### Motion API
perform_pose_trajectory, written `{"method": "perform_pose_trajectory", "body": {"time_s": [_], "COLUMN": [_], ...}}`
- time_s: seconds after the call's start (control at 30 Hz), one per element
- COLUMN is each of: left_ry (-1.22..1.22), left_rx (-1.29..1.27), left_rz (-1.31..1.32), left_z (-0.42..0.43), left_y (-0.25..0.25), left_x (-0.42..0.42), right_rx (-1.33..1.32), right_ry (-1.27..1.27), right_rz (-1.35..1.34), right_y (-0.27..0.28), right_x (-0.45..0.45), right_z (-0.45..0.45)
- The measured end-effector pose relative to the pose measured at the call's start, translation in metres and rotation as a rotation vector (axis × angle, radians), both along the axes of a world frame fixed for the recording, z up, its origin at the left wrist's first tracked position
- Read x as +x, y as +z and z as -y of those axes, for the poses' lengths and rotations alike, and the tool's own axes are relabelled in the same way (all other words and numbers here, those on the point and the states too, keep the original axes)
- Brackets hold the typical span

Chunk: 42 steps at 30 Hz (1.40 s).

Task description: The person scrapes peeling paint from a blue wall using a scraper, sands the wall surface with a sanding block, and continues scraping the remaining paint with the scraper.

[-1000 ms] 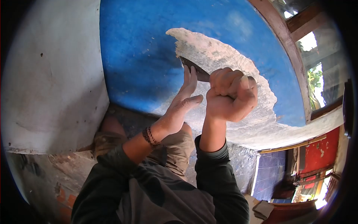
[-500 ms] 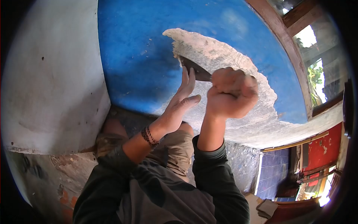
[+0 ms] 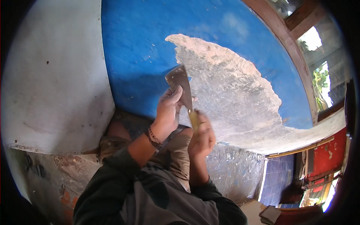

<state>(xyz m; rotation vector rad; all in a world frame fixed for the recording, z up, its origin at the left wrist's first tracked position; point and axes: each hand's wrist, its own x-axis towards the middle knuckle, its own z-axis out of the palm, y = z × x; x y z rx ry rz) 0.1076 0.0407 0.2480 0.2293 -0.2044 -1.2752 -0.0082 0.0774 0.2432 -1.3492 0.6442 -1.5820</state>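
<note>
A scraper (image 3: 180, 80) with a wide, dusty metal blade and a yellowish handle is held upright in front of the wall. My right hand (image 3: 202, 137) is closed around its handle, slightly blurred. My left hand (image 3: 169, 108) pinches the blade, thumb on the near face and the other fingers mostly hidden behind. Beyond the blade is the blue painted wall (image 3: 138, 48), with a large bare patch (image 3: 228, 86) of greyish plaster whose paint edge is ragged. Whether the blade touches the wall, I cannot tell.
To the left stands a white wall panel (image 3: 56, 82). A brown wooden window frame (image 3: 288, 56) runs along the upper right. My knees (image 3: 178, 157) are bent below my hands. At lower right are a blue tiled surface (image 3: 276, 176) and a red wall (image 3: 326, 153).
The right hand has come down and left, turning the scraper from lying across the patch to upright. My left hand has gone from outstretched fingers near the blade to pinching it.
</note>
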Motion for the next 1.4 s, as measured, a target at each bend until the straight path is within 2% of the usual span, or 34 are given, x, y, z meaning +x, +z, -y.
{"method": "perform_pose_trajectory", "body": {"time_s": [0.07, 0.13, 0.17, 0.23, 0.27, 0.4, 0.47, 0.6, 0.67, 0.8, 0.87, 0.9, 1.0, 1.07, 1.13, 1.2, 1.27, 1.4], "left_ry": [-0.003, -0.076, -0.042, 0.038, 0.036, 0.027, 0.103, 0.099, 0.21, 0.216, 0.418, 0.296, 0.4, 0.334, 0.185, 0.187, 0.278, 0.354], "left_rx": [-0.043, 0.025, 0.003, -0.05, -0.048, -0.089, -0.024, -0.008, 0.005, 0.042, -0.038, -0.018, 0.044, 0.071, 0.062, 0.048, 0.063, 0.079], "left_rz": [0.309, 0.414, 0.491, 0.65, 0.655, 0.555, 0.784, 0.753, 0.866, 0.853, 1.057, 0.966, 1.094, 1.056, 0.865, 0.875, 1.042, 0.986], "left_z": [-0.007, -0.009, -0.007, -0.001, 0.003, 0.011, 0.015, 0.013, 0.017, 0.016, 0.026, 0.023, 0.014, 0.018, 0.015, 0.015, 0.014, 0.014], "left_y": [0.0, -0.001, -0.001, 0.007, 0.011, 0.02, 0.012, 0.02, 0.01, 0.023, 0.032, 0.04, 0.023, 0.012, 0.018, 0.009, 0.003, 0.015], "left_x": [0.011, 0.016, 0.016, 0.02, 0.024, 0.029, 0.033, 0.034, 0.034, 0.036, 0.042, 0.04, 0.036, 0.039, 0.037, 0.04, 0.043, 0.041], "right_rx": [0.177, 0.276, 0.365, 0.337, 0.307, 0.364, 0.333, 0.343, 0.359, 0.314, 0.32, 0.314, 0.296, 0.374, 0.398, 0.397, 0.376, 0.392], "right_ry": [0.299, 0.392, 0.482, 0.49, 0.497, 0.413, 0.397, 0.334, 0.333, 0.339, 0.31, 0.286, 0.283, 0.293, 0.281, 0.299, 0.339, 0.325], "right_rz": [-0.162, -0.12, -0.085, -0.008, 0.066, 0.049, 0.056, 0.071, 0.057, 0.071, 0.107, 0.142, 0.109, 0.137, 0.149, 0.135, 0.136, 0.109], "right_y": [-0.027, -0.019, -0.016, -0.015, -0.013, -0.003, -0.007, -0.004, -0.012, -0.007, 0.007, 0.012, -0.01, -0.01, -0.009, -0.013, -0.014, -0.01], "right_x": [-0.019, -0.005, 0.003, 0.02, 0.028, 0.046, 0.051, 0.057, 0.057, 0.06, 0.067, 0.07, 0.067, 0.07, 0.07, 0.066, 0.065, 0.071], "right_z": [0.0, -0.006, -0.007, 0.001, 0.006, 0.011, 0.011, 0.006, 0.01, 0.015, 0.014, 0.014, 0.009, 0.005, 0.003, 0.002, 0.002, 0.003]}}
